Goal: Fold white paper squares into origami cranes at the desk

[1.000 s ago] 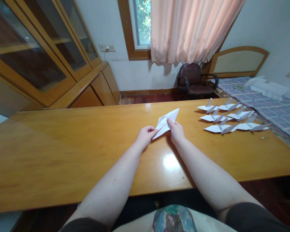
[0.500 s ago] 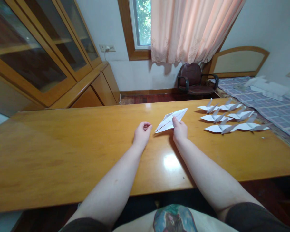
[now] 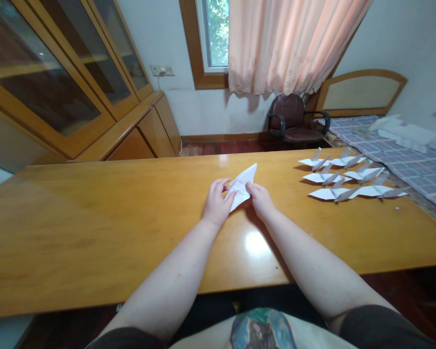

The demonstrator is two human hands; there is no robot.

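Note:
A folded sheet of white paper [image 3: 242,183], pointed at its far end, is held between my two hands just above the table. My left hand [image 3: 218,201] pinches its left edge, thumb on top and fingers curled behind. On the other side, my right hand [image 3: 261,199] grips the right edge with its thumb pressed on the upper face. Part of the paper's near left side is hidden by my left hand. To the right stand several folded white paper cranes [image 3: 327,194], set in rows with their wings spread.
The wooden table [image 3: 94,232] stretches wide in front of me. Beyond it stand a brown office chair [image 3: 288,118] and a bed with a checked cover [image 3: 392,150]. A glass-fronted cabinet [image 3: 105,116] lines the left wall, and small white scraps lie at the table's right.
My right hand has brought the folded paper left and turned it more upright in view. My left hand, apart from it before, has taken hold of its left edge.

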